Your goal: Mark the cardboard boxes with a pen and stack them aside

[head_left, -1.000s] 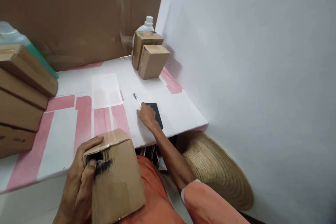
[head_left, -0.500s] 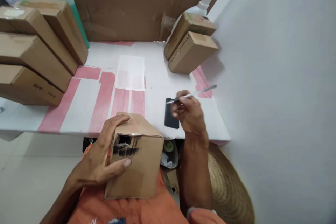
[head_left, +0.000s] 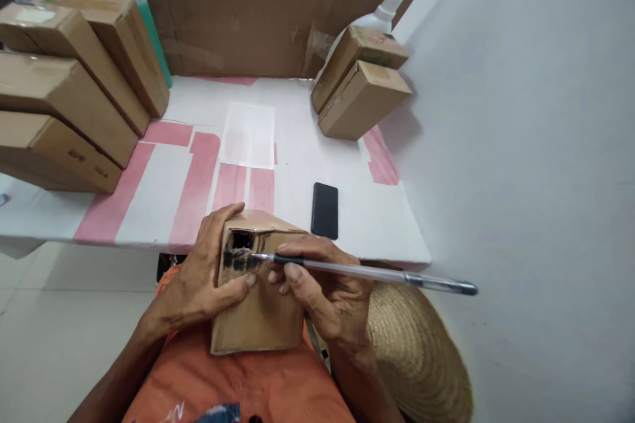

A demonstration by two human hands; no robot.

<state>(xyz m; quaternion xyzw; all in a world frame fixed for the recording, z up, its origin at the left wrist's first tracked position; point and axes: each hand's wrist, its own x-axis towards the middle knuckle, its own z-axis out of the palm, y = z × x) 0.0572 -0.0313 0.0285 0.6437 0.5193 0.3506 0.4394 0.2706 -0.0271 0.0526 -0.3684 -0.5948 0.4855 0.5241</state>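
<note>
A brown cardboard box rests on my lap against the table edge, tilted toward me. Near its upper left corner is a ragged hole, with black ink strokes around and below it. My left hand grips the box's left side, fingers over the top and thumb on the front face beside the ink. Pinched in my right hand is a clear-barrelled pen with a dark grip and dark end. Its tip is at the inked patch just right of the hole; whether it touches I cannot tell.
A black phone and a white paper sheet lie on the table. Several cardboard boxes stand left, with a green-liquid bottle behind. Two more boxes and a white bottle are right, near the wall. A straw hat sits below.
My right hand has come down and left from over the phone, bringing the pen tip to the box's inked area. The phone is now uncovered. My left hand keeps its hold on the box.
</note>
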